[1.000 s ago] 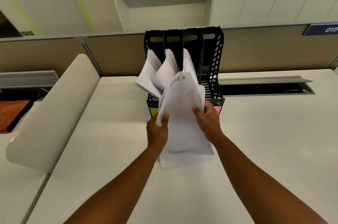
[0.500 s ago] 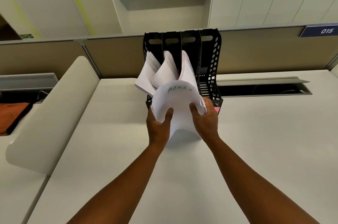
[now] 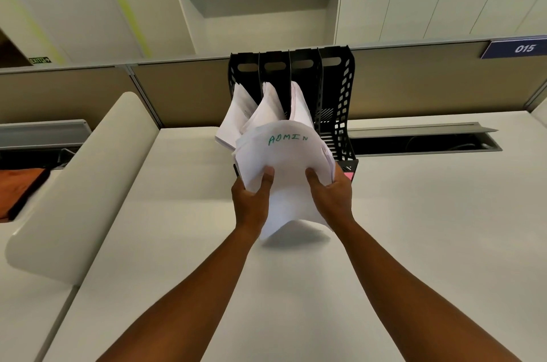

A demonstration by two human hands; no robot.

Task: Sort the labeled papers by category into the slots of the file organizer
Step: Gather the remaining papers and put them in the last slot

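Observation:
A black file organizer (image 3: 337, 86) with four upright slots stands at the far edge of the white desk. White paper bundles (image 3: 268, 108) lean out of its three left slots; the rightmost slot looks empty. In front of it I hold a bent stack of white papers (image 3: 285, 160) with "ADMIN" written in green on the top sheet. My left hand (image 3: 251, 203) grips the stack's left side, thumb on top. My right hand (image 3: 331, 199) grips its right side, thumb on top. A pink label (image 3: 348, 175) shows at the organizer's base on the right.
A beige partition (image 3: 414, 86) runs behind the desk, with an open cable tray (image 3: 423, 136) to the right of the organizer. A rounded white divider (image 3: 74, 184) slopes along the left. White cabinets and shelves fill the background.
The stack was lifted off the desk and bent over toward the organizer, so the ADMIN label now faces me. Both hands moved slightly forward and up.

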